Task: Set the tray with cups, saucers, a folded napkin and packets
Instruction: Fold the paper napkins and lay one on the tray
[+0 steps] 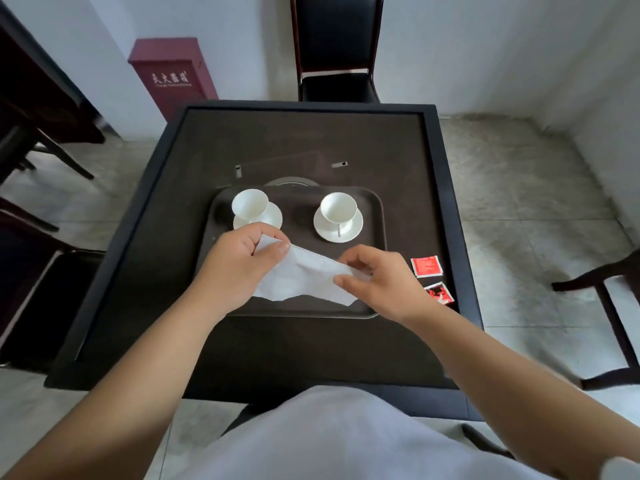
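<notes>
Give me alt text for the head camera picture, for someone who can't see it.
Two hands, left hand and right hand, hold a white napkin over a dark tray carrying two white cups on saucers, left cup and right cup. Two red packets lie on the dark table right of the tray.

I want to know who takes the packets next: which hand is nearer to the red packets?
Right. The right hand grips the napkin just beside the red packets; the left hand grips its far end.
</notes>
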`<act>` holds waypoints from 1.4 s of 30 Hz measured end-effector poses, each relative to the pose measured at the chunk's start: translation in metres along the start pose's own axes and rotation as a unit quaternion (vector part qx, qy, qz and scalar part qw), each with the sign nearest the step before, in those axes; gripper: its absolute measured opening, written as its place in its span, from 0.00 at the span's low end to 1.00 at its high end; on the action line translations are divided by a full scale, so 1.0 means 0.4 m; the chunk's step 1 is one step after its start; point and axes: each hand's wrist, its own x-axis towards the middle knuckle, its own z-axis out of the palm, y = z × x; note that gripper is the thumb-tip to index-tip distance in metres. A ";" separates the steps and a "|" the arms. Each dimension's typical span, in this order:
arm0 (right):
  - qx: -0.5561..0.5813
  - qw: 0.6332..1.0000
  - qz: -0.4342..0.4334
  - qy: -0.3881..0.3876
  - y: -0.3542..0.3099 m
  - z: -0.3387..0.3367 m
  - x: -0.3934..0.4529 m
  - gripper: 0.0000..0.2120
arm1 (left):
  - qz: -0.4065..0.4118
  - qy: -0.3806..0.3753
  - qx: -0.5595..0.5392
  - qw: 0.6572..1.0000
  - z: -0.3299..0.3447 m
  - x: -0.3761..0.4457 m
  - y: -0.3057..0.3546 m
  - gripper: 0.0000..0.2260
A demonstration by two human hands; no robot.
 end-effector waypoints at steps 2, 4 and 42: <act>0.019 1.000 0.005 -0.019 0.006 0.015 0.004 0.07 | -0.013 0.010 0.013 1.000 -0.009 -0.015 -0.010 0.06; 0.043 0.998 0.013 -0.048 0.009 0.022 0.005 0.06 | -0.028 0.024 0.014 0.999 -0.019 -0.026 -0.024 0.06; 0.264 0.856 0.428 0.122 0.146 0.441 0.243 0.05 | -0.343 -0.043 -0.179 0.921 -0.164 0.170 -0.590 0.04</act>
